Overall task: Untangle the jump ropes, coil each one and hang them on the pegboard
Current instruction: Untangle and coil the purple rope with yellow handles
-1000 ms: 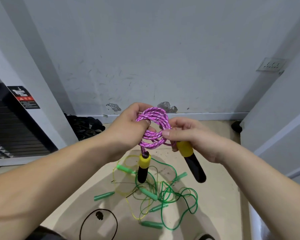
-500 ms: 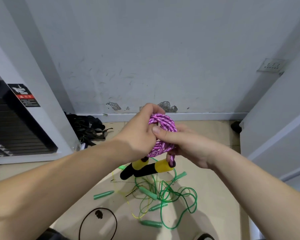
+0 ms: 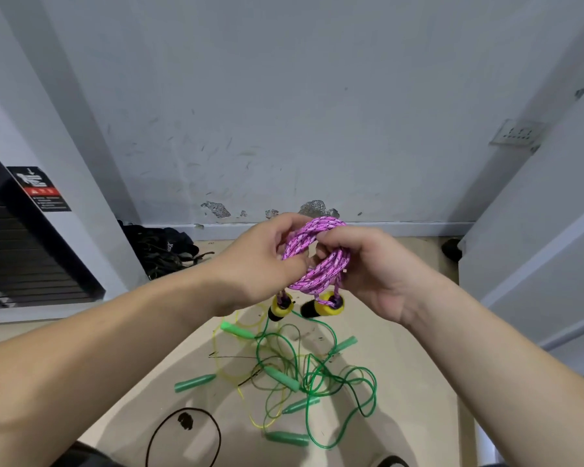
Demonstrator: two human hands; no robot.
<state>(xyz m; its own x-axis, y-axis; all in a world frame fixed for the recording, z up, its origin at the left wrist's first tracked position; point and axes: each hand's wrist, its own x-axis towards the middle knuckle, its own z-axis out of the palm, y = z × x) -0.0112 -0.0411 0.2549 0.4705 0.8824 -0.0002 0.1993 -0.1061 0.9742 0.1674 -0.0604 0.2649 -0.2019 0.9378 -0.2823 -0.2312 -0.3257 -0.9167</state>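
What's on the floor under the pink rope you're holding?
A tangle of green and yellow jump ropes with green handles, lying on the floor. Yellow handles dangling from the pink rope hide its far edge.

The left forearm (image 3: pixel 98 348) and the right forearm (image 3: pixel 486 348) are both uncovered, bare from the near edge of view up to the wrists. The left hand (image 3: pixel 250 264) and the right hand (image 3: pixel 378 274) are bare as well, fingers (image 3: pixel 331 235) included. A patch of dark cloth (image 3: pixel 81 455) shows at the near left edge, under the left forearm; whether it is the person's clothing cannot be told.
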